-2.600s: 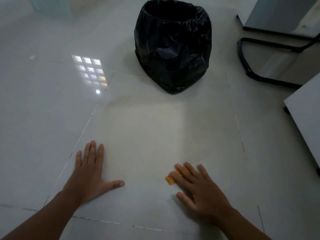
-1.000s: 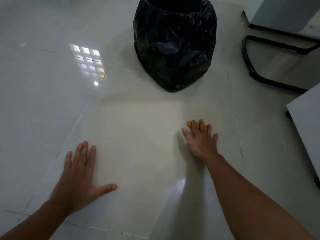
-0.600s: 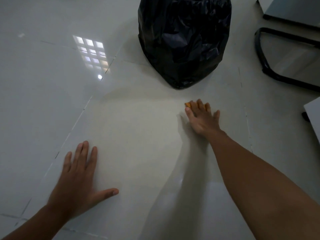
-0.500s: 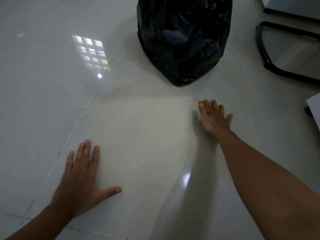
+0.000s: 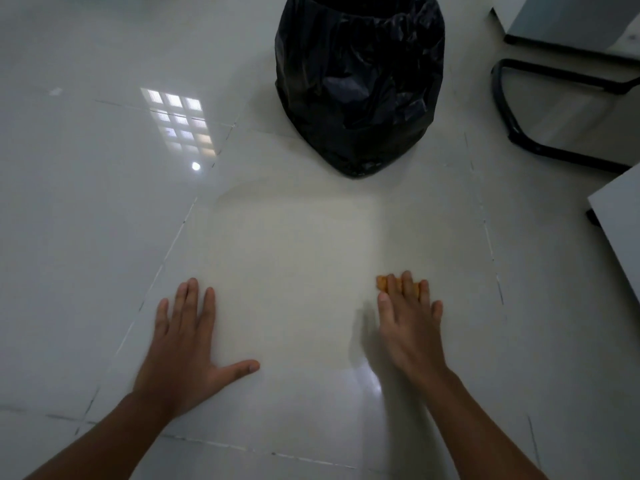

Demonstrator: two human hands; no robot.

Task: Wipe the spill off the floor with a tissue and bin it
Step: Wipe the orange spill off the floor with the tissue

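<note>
two hands on the floor [image 5: 311, 258]. right hand [image 5: 408, 327] flat, fingers pressing an orange-stained tissue [image 5: 382, 282] onto the tile; a press more than a closed grip. left hand [image 5: 183, 344] spread, released, bracing, holding nothing. no liquid visible on the tile near the tissue, though dim light could hide a film. judged: wiping well along or near done. left: gather tissue, drop into black-lined bin [image 5: 360, 81] straight ahead, well apart.

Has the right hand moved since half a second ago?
Yes. The right hand, pressing the orange tissue, has slid back from the black bin.
</note>
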